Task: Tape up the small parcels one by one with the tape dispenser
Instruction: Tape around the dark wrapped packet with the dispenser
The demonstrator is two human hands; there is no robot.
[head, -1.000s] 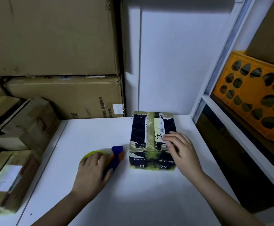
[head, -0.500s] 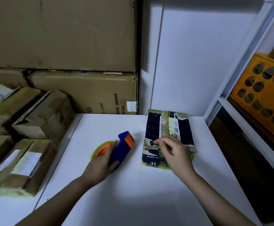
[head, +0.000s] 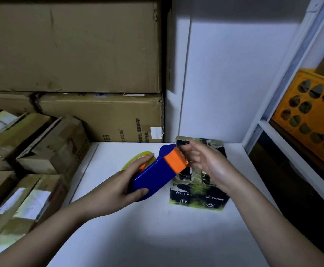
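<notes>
Head view: the left hand (head: 111, 191) holds the blue tape dispenser (head: 157, 170) with fingers curled round it, lifted above the white table (head: 157, 237), its orange toothed end pointing up and right. The right hand (head: 209, 164) reaches its fingers to that end, maybe to pull tape, but whether they pinch any I cannot tell. Right under this hand lies the small parcel (head: 197, 197), by the table's back right corner, its long side running front to back.

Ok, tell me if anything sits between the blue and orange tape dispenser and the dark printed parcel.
Only the right hand, at the blue and orange tape dispenser's toothed end, above the dark printed parcel. Left hand grips the dispenser.
</notes>
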